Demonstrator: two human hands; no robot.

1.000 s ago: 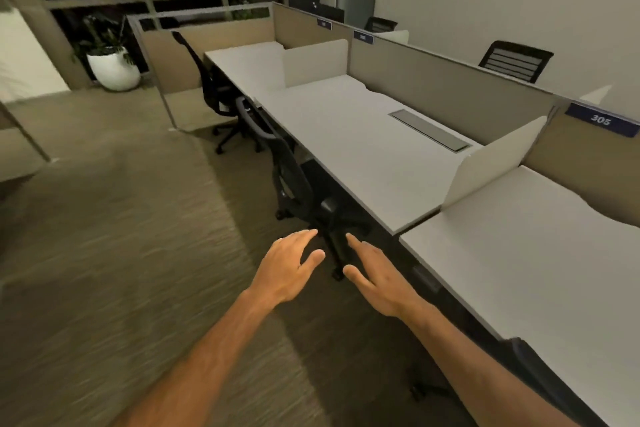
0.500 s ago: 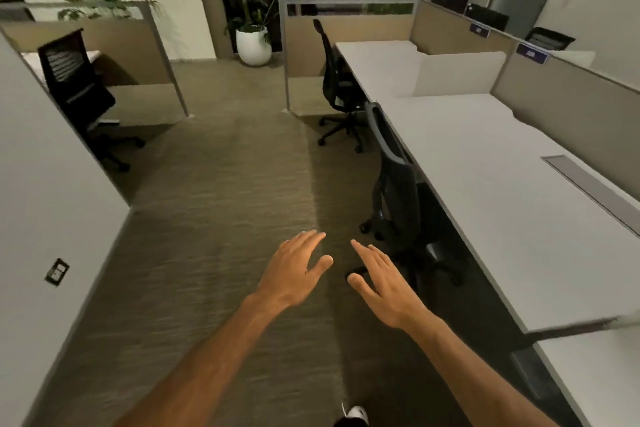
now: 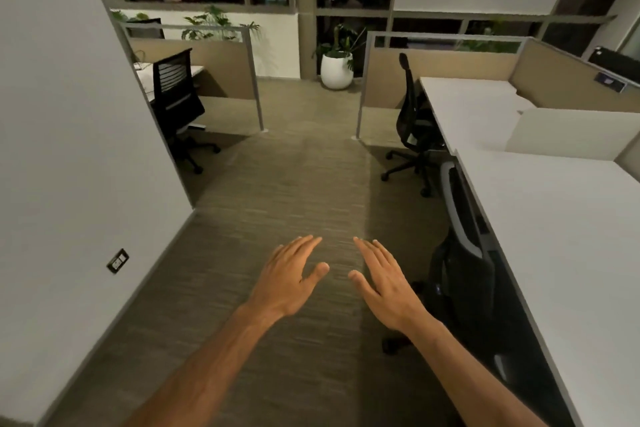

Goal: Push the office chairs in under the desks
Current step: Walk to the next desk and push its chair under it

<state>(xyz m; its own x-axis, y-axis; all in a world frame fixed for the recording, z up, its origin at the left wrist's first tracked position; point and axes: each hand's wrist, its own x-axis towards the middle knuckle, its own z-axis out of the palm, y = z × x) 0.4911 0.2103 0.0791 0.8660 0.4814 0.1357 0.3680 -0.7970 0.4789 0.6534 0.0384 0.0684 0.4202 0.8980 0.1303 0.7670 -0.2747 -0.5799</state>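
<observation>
Both hands are held out in front of the person above the carpeted floor [image 3: 284,184], palms down and side by side without touching. The left hand [image 3: 294,277] has its fingers [image 3: 304,246] straight and slightly spread, holding nothing; the right hand [image 3: 384,281] is the same, fingers extended and relaxed, in contact with no object. The nearest office chair [image 3: 464,267], black with a grey-edged backrest, stands just to the right of the right hand, its back close against the edge of the near counter [image 3: 561,253] and its seat beneath it. A second office chair [image 3: 412,118], further along the same row, sits at the far counter [image 3: 471,104] with its backrest near the edge and its wheeled base out on the floor. A third office chair [image 3: 175,97] stands across the aisle at the left counter [image 3: 147,76], beside a partition. A white planter [image 3: 336,70] with a leafy plant stands at the aisle's far end.
</observation>
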